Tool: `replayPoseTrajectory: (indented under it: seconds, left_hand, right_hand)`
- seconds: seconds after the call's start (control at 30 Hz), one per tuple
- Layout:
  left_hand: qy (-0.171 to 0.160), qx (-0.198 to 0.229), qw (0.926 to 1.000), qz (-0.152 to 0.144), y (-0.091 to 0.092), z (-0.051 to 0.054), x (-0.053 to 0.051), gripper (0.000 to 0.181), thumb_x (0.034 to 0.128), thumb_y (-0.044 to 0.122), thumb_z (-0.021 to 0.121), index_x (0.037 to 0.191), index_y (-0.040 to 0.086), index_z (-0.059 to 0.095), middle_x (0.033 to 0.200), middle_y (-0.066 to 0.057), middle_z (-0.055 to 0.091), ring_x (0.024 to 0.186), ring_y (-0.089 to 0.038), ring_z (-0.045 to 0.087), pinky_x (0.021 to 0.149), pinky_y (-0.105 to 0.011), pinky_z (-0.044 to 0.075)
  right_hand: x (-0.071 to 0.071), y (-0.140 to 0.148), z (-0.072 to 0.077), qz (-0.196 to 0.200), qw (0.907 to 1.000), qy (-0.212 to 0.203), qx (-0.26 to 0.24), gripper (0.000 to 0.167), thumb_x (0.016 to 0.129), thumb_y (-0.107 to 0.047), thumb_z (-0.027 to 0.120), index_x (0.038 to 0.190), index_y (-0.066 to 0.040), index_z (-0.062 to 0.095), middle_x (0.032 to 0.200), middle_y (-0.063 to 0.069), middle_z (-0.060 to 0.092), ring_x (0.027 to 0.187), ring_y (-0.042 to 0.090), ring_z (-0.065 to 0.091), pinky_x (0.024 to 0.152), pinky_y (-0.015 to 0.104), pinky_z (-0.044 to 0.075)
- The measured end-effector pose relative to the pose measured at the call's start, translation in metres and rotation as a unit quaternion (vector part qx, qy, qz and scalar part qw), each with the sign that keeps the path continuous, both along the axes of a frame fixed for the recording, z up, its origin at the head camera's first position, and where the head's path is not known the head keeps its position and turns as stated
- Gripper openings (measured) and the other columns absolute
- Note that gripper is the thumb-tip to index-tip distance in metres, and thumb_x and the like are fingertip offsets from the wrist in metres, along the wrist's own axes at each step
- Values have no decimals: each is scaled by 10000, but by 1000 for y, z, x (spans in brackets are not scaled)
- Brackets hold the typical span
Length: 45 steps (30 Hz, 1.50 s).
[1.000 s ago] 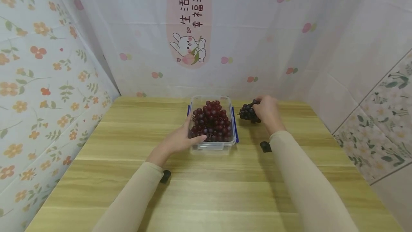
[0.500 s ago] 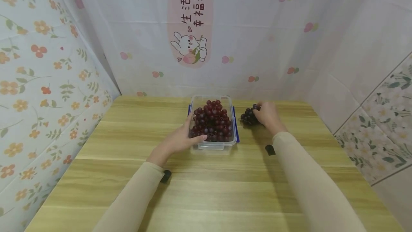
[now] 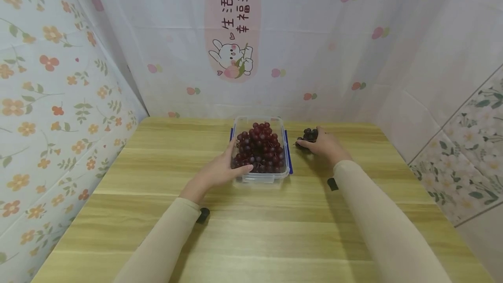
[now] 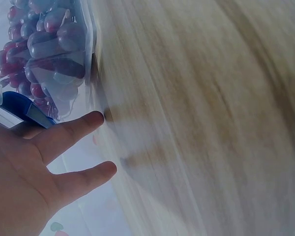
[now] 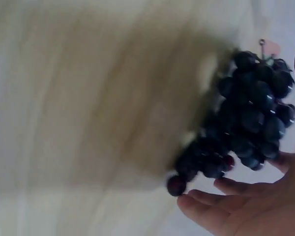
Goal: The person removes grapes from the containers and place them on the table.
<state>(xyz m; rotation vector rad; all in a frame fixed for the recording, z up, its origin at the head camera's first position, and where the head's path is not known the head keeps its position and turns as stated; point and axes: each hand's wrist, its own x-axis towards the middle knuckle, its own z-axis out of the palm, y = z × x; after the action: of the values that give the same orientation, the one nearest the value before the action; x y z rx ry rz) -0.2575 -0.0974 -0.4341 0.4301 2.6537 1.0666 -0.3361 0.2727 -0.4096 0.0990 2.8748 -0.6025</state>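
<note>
A clear plastic container (image 3: pixel 261 178) with blue side flaps holds a heap of red grapes (image 3: pixel 259 145). At its left side my left hand (image 3: pixel 214 171) rests, thumb over the front left corner. The left wrist view shows two straight, spread fingers (image 4: pixel 73 135) beside a blue flap (image 4: pixel 24 108); the others are partly hidden. Right of the container, a bunch of dark grapes (image 5: pixel 250 110) lies on the table. My right hand (image 3: pixel 326 145) is around it, thumb at the near side. In the right wrist view its fingers (image 5: pixel 201 211) are extended and loose beside the bunch.
The wood-grain table (image 3: pixel 251 230) reaches back to a white printed curtain (image 3: pixel 169 56). A flowered cloth (image 3: pixel 51 112) hangs at the left, and a pale panel (image 3: pixel 463 152) stands at the right. A black strap piece (image 3: pixel 332 184) shows under the right wrist.
The dark grape bunch has come down onto the table. My right hand has loosened, and its thumb has swung to the near left side of the bunch. The left hand stays put.
</note>
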Motion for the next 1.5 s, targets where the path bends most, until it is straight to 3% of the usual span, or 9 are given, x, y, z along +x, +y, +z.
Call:
replayPoseTrajectory:
  seconds: [0.13,0.3,0.53,0.6,0.7,0.83,1.13,1.33,1.5]
  left_hand:
    - [-41,-5,10000,-3,0,-1,1,1190,905,835,590,1675,398,-206,1785,-142,198,1551,-466,404,1234,-660,371]
    - [-46,71,10000,20,1,0,1,1178,921,802,608,1674,402,-204,1785,-148,198,1558,-468,391,1240,-661,361]
    - [-42,34,10000,-12,0,-1,1,1189,916,811,605,1680,384,-200,1787,-145,194,1555,-460,401,1232,-654,379]
    - [-51,55,10000,-22,1,-1,1,1190,914,814,604,1679,388,-202,1789,-139,191,1560,-460,393,1236,-658,371]
    - [-43,80,10000,-31,1,-2,0,1189,915,814,603,1678,390,-204,1788,-136,200,1569,-454,380,1244,-660,356]
    - [-19,63,10000,-11,1,-2,1,1180,924,802,603,1680,385,-201,1782,-142,222,1560,-458,394,1239,-663,362]
    - [1,82,10000,24,1,0,3,1174,941,759,623,1689,362,-190,1776,-152,240,1558,-464,394,1242,-665,354]
    - [-32,-32,10000,-23,-1,1,2,1194,912,805,617,1676,396,-206,1784,-141,213,1548,-463,413,1230,-658,378]
    - [172,-334,9993,59,-1,5,1,1280,821,897,628,1700,373,-141,1742,-173,322,1472,-455,523,1163,-645,464]
  right_hand:
    - [-2,2,-9,-139,9998,-124,-115,1116,1007,-693,555,1712,-51,-27,1689,426,163,1551,623,219,1254,732,256]
    - [-7,5,-12,-222,9985,-23,-508,997,1024,-468,633,1705,-27,56,1682,408,222,1547,607,253,1267,711,254]
    - [-12,0,-2,-108,9987,-190,-471,950,992,-288,692,1666,76,129,1662,389,298,1530,579,318,1274,669,288]
    - [-12,-3,3,-138,9977,-361,-556,994,992,-269,698,1669,85,63,1670,395,266,1520,564,345,1236,646,375]
    - [-11,-7,14,-200,9949,-717,-687,1064,1009,-267,686,1665,79,-77,1672,403,243,1393,509,513,1063,571,563]
    - [-10,-17,37,-44,9932,-1017,-573,1066,1030,-291,665,1674,34,-119,1715,366,172,1354,485,545,1012,565,586]
    - [-5,-47,95,836,9930,-706,436,915,994,-309,696,1653,94,205,1709,320,273,1539,525,358,1244,649,360]
    - [-5,-70,110,1277,9874,-690,630,744,1015,-291,675,1603,56,380,1651,288,417,1446,469,512,1207,616,426]
    - [-6,-94,118,1556,9843,-541,629,702,1016,-303,698,1601,-18,434,1652,218,457,1347,408,606,1114,575,520]
